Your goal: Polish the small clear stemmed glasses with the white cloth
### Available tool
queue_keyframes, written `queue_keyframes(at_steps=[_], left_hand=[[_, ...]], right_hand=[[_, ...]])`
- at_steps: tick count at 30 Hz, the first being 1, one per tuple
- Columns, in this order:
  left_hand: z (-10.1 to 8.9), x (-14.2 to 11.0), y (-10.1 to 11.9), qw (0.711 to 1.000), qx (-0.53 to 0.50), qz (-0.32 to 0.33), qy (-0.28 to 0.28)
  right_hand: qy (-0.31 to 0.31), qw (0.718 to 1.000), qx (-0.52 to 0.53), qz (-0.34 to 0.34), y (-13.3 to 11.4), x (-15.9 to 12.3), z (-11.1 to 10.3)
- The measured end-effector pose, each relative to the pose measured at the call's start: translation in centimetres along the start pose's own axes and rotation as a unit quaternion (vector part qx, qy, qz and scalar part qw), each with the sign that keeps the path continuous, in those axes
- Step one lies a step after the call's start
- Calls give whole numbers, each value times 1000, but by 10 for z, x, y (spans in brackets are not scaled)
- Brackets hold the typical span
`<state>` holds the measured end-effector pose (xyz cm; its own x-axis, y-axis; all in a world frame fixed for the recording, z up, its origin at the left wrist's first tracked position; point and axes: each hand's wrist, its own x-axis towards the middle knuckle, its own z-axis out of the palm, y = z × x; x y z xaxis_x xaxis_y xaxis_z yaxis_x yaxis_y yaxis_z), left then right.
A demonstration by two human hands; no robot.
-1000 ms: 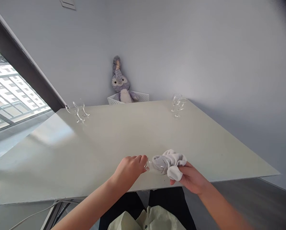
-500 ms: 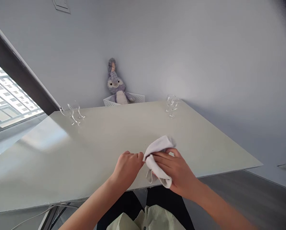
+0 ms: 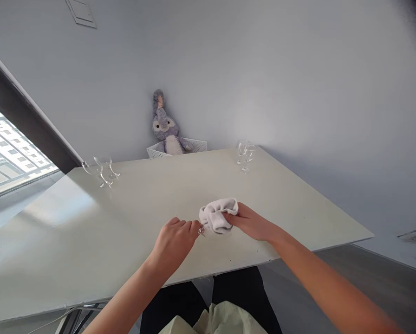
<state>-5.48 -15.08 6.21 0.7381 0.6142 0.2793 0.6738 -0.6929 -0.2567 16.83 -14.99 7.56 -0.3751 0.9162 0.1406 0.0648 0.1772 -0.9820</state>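
My left hand (image 3: pixel 176 243) is closed around a wine glass (image 3: pixel 201 229), of which only a small clear piece shows beside the fingers. The rest of the glass is hidden by my hand and by a white cloth (image 3: pixel 219 217). My right hand (image 3: pixel 250 221) grips this bunched cloth from the right, with its fingers partly inside the folds. Both hands are above the front part of the pale table (image 3: pixel 166 195), close together.
Two clear stemmed glasses (image 3: pixel 106 178) stand at the table's back left, and two more stemmed glasses (image 3: pixel 245 162) at the back right. Behind the far edge, a plush rabbit (image 3: pixel 172 144) sits in a white perforated basket (image 3: pixel 198 145) against the wall.
The cloth has turned and bunched up around the glass. My right hand has moved up and rotated with it, and a clear bit of glass now shows by my left fingers.
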Motion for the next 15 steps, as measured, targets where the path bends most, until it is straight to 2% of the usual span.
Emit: queue_keyframes(at_steps=[3,5,8,11,13,15], left_hand=[[4,-1,4,1000,-26,-9,-11],[6,-1,7,998,-41,-37,-17],[10,0,13,993,-58,-96,-22],[15,4,24,983,-73,-166,-33],[16,9,33,972,-78,-216,-49],[14,16,41,957,-90,-264,-76]], right_hand=[[27,985,155,67,25,-2,-3],[73,954,276,91,39,-5,4],[146,894,411,105,51,-11,24],[243,846,468,75,52,-16,51],[302,833,463,31,48,-18,69],[357,830,428,-16,46,-19,84]])
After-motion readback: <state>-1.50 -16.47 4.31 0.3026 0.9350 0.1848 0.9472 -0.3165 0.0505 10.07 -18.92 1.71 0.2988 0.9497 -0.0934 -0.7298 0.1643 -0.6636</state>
